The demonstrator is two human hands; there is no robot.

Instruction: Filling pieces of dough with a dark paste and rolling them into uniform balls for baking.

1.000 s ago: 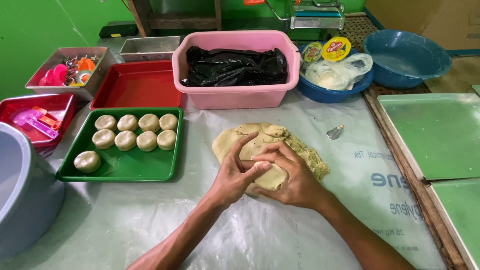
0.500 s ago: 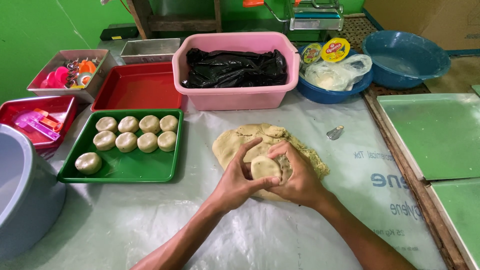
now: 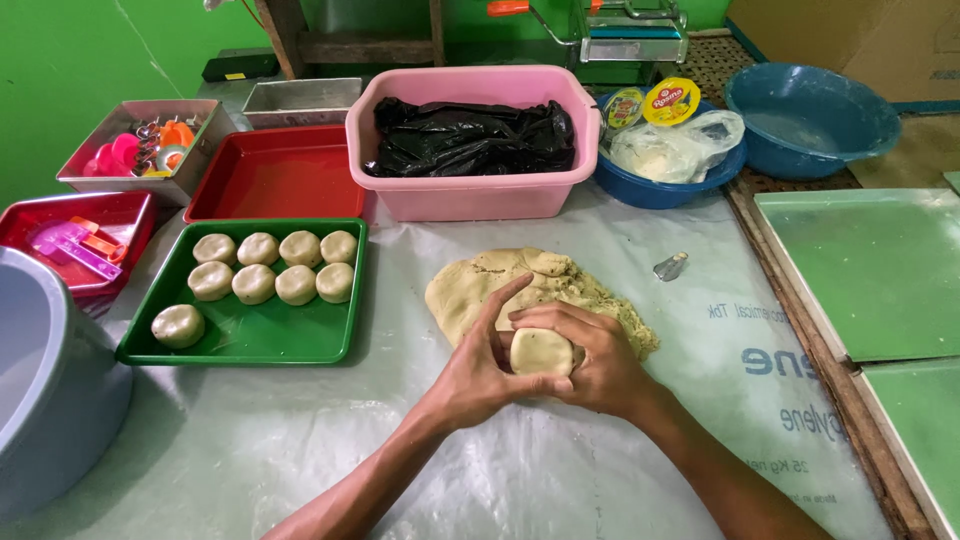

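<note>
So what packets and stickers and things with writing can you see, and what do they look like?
Two round lids, yellow with red and green print, standing in the blue basin behind the dough.
Clear plastic bag, crumpled, pale contents, in that same basin.
Black plastic bag, bunched up inside the pink tub.
Clear plastic sheet with blue print, spread over the table under the dough.
No screens.

Both forearms reach up from the lower frame edge toward centre. Left hand [image 3: 480,370] and right hand [image 3: 590,360] meet there, fingers curled, cupped together.
</note>
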